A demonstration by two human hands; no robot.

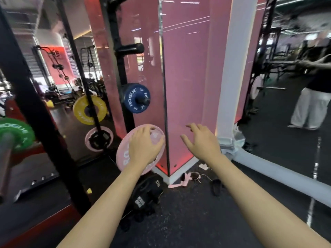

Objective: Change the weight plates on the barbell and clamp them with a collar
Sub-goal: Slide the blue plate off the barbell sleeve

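My left hand (143,144) lies spread over the face of a pink weight plate (123,158) low on the black rack upright (123,72), fingers curled over its rim. To the right of the plate, my right hand (200,140) hovers with fingers apart and nothing in it. A blue Rogue plate (133,100) hangs on a storage peg above the pink one. At the far left, a green plate (17,133) sits on the barbell sleeve (6,151). No collar is visible.
Black plates (146,194) lean on the floor below the pink plate. A pink glass panel (186,86) and a white pillar (232,68) stand ahead. A pink strap (179,183) lies on the floor. Another person (311,97) stands at the right. Mirror reflections show yellow and pink plates.
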